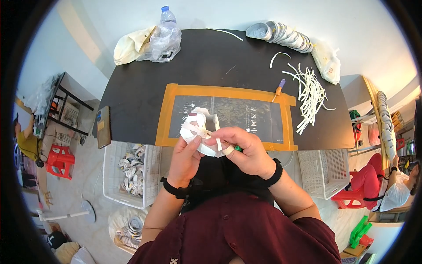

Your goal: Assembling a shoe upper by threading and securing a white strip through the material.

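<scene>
A small white shoe upper (188, 133) with a pale lace or strap across it is held over the near edge of the table, just above the taped sheet. My left hand (183, 162) grips its near left side, thumb on top. On the right side, my right hand (247, 152) pinches a narrow white lace (219, 144) between thumb and fingers, close against the upper. A tan band wraps one right-hand finger, and a small green thing shows beside it. The fingertips under the upper are hidden.
A dark table (211, 66) carries an orange-taped sheet (228, 114), a purple-handled pointed tool (279, 88), a pile of white laces (310, 101), stacked shoe uppers (285, 36), bags with a bottle (167, 17), and a phone (103, 127). White crates (151, 176) stand below; other people sit at both sides.
</scene>
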`<state>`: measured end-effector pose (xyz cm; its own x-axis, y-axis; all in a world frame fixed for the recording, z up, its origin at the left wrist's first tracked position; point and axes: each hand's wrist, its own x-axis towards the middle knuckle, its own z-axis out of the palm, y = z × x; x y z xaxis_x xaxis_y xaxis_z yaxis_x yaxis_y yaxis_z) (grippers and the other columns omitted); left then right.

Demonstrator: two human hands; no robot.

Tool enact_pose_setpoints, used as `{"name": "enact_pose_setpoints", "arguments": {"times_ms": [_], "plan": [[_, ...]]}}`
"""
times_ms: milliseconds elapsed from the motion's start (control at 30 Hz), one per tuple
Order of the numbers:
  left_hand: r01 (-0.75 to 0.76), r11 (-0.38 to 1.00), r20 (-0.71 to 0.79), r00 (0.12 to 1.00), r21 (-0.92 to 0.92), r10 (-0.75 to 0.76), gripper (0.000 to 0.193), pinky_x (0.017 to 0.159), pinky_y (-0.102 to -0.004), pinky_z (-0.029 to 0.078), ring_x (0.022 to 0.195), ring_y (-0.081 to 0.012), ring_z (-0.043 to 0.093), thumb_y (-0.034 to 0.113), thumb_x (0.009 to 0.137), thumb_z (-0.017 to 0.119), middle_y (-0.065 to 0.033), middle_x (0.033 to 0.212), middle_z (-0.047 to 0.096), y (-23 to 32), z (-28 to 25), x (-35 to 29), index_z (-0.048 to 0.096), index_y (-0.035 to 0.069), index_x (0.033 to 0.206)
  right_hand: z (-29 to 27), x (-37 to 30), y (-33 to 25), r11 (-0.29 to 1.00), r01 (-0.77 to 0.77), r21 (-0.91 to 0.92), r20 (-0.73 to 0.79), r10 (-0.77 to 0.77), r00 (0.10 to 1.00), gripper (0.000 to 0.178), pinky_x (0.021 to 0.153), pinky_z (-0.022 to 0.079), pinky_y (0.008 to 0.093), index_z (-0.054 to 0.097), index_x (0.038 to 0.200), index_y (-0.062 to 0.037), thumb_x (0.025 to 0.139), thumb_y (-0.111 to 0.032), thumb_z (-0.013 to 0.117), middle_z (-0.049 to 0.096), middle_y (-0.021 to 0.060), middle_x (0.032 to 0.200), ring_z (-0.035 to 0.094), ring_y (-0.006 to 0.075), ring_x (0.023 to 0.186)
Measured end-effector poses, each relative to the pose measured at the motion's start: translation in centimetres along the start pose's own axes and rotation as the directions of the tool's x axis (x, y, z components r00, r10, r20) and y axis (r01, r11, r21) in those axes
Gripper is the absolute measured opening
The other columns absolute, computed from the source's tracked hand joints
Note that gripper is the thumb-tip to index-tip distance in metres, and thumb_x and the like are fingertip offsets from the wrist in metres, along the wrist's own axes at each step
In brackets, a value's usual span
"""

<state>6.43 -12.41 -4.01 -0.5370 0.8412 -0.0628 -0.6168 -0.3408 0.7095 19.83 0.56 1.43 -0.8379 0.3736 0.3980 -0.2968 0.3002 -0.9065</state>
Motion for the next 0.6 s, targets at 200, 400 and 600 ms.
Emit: {"name": "enact_pose_setpoints", "arguments": {"times_ms": [200,400,600], "plan": [[-0.061,0.996,-0.021,0.998,0.068,0.062,0.043,0.090,-0.0302,0.051,0.110,-0.0145,0.061,0.001,0.095,0.058,-0.0048,0.125,0.060,-0.9,-0.4,0.1,0.048,0.006,0.137,-1.0,0.2,0.4,0.950,0.110,-0.294,-0.017,-0.121,0.993,0.014,0.077,0.053,0.0324,0.066,0.101,-0.0065,0.088,-0.009,0.070,0.063,0.0099,0.094,0.066,0.0248,0.089],[-0.114,0.981,0.009,0.993,0.154,0.114,0.042,0.089,-0.0275,0.050,0.110,-0.0116,0.059,0.000,0.094,0.060,-0.0041,0.125,0.059,-1.3,-0.4,0.3,0.050,0.005,0.135,-1.5,0.1,1.3,0.939,0.027,-0.344,0.081,0.001,0.997,0.014,0.072,0.052,0.0346,0.066,0.100,-0.0072,0.087,-0.011,0.069,0.063,0.0103,0.092,0.065,0.0275,0.085],[-0.116,0.981,0.003,0.993,0.158,0.117,0.041,0.093,-0.0291,0.048,0.112,-0.0120,0.057,0.000,0.094,0.060,-0.0038,0.125,0.059,-1.4,0.1,0.2,0.050,0.004,0.134,-0.2,-0.1,1.7,0.916,-0.152,-0.371,-0.099,0.124,0.987,0.012,0.069,0.051,0.0363,0.069,0.097,-0.0065,0.084,-0.008,0.068,0.062,0.0112,0.086,0.064,0.0283,0.080]]}}
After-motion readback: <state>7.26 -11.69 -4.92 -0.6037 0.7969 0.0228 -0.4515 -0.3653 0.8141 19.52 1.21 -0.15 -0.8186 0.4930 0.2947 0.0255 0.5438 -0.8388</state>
